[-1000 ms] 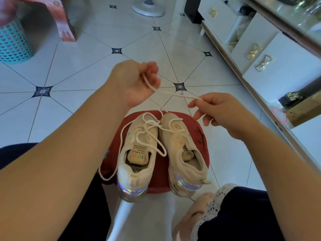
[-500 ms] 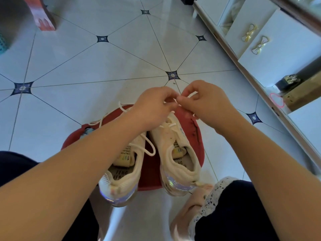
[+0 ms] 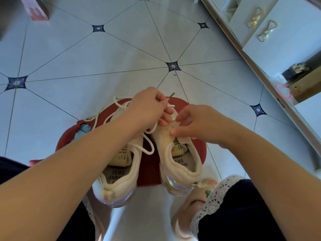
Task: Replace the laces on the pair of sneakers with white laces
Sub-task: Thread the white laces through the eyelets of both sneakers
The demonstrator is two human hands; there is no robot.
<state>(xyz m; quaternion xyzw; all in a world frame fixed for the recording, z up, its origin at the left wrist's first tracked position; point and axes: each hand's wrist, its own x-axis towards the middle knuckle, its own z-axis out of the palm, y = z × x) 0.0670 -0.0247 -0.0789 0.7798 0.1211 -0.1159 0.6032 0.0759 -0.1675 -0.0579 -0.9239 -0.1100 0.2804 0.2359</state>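
A low red stool (image 3: 149, 164) stands on the tiled floor (image 3: 86, 58) between the person's knees, and the 2 cream sneakers sit side by side on top of it, heels toward the person and toes pointing away. The left sneaker (image 3: 121, 181) lies on the stool's left half with its heel overhanging the near rim; the right sneaker (image 3: 180, 164) lies on the right half, its iridescent heel also past the near rim. The left hand (image 3: 149, 105) is over the far part of the stool, fingers curled tight around a white lace (image 3: 119, 104), whose dark tip (image 3: 171, 95) sticks out beyond the knuckles toward the stool's far edge. Loose loops of that lace trail over the stool's far-left rim and down between the 2 sneakers. The right hand (image 3: 196, 122) is just right of the left one, over the stool's far-right part, gripping the front upper of the right sneaker with the thumb pressed on the fabric and the other fingers curled over it. Whether the lace is threaded through any eyelet is hidden by the hands. A pale blue scrap (image 3: 84, 130) shows at the stool's left edge. A pink slipper (image 3: 184, 214) rests on the floor near the stool's near-right side. A white cabinet (image 3: 286, 40) with 2 bow-shaped handles runs well to the stool's right.
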